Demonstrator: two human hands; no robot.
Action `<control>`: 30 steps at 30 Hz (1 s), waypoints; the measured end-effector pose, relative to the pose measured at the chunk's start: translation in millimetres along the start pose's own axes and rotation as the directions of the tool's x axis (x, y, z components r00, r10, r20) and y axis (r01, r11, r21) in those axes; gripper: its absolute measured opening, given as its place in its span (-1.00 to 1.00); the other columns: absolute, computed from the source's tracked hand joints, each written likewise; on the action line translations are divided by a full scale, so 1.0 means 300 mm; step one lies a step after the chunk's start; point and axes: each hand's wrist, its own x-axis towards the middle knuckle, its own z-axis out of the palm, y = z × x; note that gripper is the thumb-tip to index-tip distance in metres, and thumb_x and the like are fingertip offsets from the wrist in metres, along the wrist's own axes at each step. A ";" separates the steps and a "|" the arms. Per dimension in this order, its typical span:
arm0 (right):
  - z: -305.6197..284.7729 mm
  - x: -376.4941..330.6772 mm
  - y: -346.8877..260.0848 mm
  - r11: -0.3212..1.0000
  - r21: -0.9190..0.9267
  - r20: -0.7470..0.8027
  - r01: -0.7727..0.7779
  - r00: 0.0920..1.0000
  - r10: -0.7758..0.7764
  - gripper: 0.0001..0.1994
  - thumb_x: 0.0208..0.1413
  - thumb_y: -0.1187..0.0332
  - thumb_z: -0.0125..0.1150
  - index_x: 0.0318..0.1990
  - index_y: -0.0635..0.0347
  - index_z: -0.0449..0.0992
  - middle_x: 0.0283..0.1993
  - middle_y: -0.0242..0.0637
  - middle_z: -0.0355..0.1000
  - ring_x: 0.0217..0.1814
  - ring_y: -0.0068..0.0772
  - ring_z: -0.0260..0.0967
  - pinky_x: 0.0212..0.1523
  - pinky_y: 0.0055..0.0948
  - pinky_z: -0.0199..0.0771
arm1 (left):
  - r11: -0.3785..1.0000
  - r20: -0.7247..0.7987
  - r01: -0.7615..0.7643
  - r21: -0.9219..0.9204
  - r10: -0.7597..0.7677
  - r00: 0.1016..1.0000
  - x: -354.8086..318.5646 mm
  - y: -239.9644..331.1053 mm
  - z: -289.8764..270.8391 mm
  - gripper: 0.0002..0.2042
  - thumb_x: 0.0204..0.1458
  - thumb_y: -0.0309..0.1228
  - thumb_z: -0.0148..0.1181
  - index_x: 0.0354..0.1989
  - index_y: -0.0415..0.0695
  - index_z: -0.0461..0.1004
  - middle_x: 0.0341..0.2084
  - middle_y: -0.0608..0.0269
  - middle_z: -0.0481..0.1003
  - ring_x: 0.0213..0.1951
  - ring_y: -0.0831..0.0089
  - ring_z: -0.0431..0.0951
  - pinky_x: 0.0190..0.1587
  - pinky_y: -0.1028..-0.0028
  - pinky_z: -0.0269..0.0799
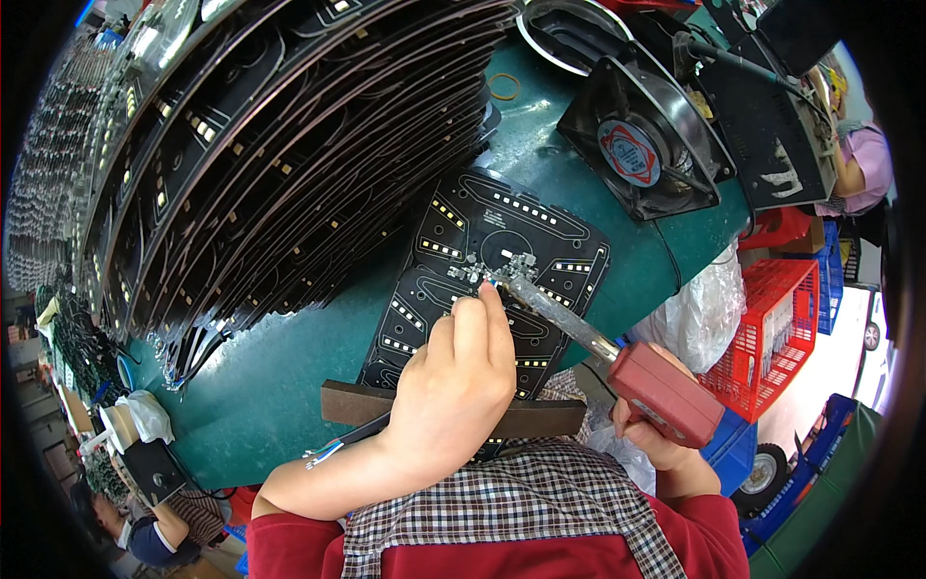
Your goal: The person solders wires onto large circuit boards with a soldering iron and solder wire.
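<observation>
My right hand (654, 436) is wrapped round the red handle of a soldering gun (666, 394). Its long metal shaft slants up and left, and the tip is over the middle of a black LED circuit board (511, 229). Close beside the tip, my left hand (458, 372) is closed, thumb and index finger pinching what looks like thin wire ends (493, 283) down at the board. Small silvery components or solder bits (470, 270) lie around the tip. A black cable with bared coloured wires (326, 452) sticks out by my left forearm.
A tall stack of black LED boards (289, 164) fills the left of the green table (241, 415). A dark bar (545, 419) lies across the board's near end. A fan (641, 145), an oval dish (576, 37) and a rubber band (503, 87) are behind; red crates (772, 338) stand right.
</observation>
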 end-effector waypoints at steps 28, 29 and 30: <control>0.001 0.009 -0.012 0.757 -0.563 0.101 0.331 0.937 -0.335 -0.34 -0.09 0.15 0.33 0.10 0.42 0.31 -0.22 -0.19 0.52 -0.33 -0.27 0.52 -0.23 -0.43 0.48 | 1.000 0.012 -0.011 0.023 0.011 1.000 -0.003 0.009 0.000 -0.65 -0.17 -0.53 0.11 -0.15 -0.39 0.46 -0.45 0.26 0.33 -0.45 0.56 0.36 -0.56 0.74 0.35; 0.003 -0.010 -0.001 0.882 -0.435 0.027 0.178 0.982 -0.185 -0.36 -0.07 0.14 0.32 0.09 0.42 0.31 -0.21 -0.19 0.52 -0.32 -0.27 0.53 -0.20 -0.44 0.48 | 1.000 0.010 -0.011 0.023 0.011 1.000 -0.004 0.010 0.000 -0.65 -0.17 -0.53 0.11 -0.15 -0.39 0.46 -0.45 0.26 0.33 -0.45 0.56 0.36 -0.56 0.74 0.35; 0.006 -0.024 0.009 0.882 -0.436 0.027 0.179 0.982 -0.187 -0.36 -0.07 0.14 0.32 0.09 0.42 0.31 -0.21 -0.19 0.52 -0.32 -0.27 0.53 -0.20 -0.44 0.48 | 0.999 0.008 -0.012 0.033 0.011 1.000 -0.004 0.011 -0.001 -0.65 -0.17 -0.53 0.11 -0.14 -0.39 0.46 -0.45 0.26 0.33 -0.45 0.56 0.37 -0.56 0.74 0.35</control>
